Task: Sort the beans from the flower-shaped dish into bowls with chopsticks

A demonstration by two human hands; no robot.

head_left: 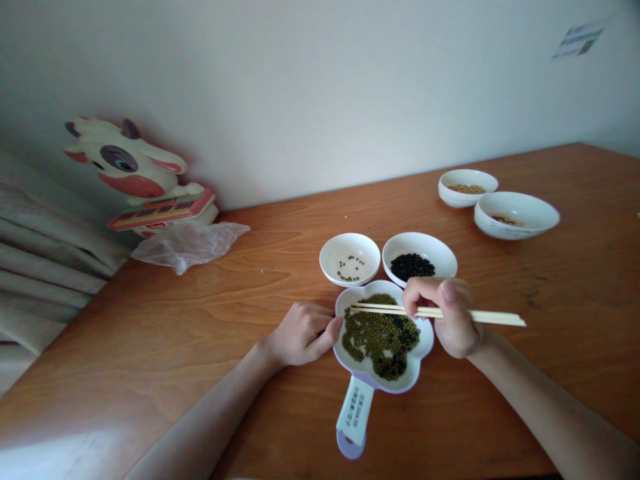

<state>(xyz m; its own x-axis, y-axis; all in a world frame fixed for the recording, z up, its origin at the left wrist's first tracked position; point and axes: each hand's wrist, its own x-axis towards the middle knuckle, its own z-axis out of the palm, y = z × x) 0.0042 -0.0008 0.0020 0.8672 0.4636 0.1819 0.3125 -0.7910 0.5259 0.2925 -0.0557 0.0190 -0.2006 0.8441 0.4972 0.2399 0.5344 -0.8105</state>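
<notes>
A flower-shaped white dish (420, 363) full of green and black beans sits on the wooden table (200, 320) in front of me. My right hand (453, 317) is closed round a pair of pale chopsticks (493, 317), whose tips lie level over the beans at the dish's left side. My left hand (305, 333) rests curled against the dish's left rim, thumb touching it. Just behind the dish stand a small white bowl (350, 257) with a few green beans and a white bowl (419, 257) of black beans.
Two more white bowls (467, 187) (516, 213) stand far right. A cow-shaped toy (140, 177) and a crumpled clear plastic bag (187, 243) lie at the back left by the wall. A labelled handle (354, 420) sticks out from the dish toward me.
</notes>
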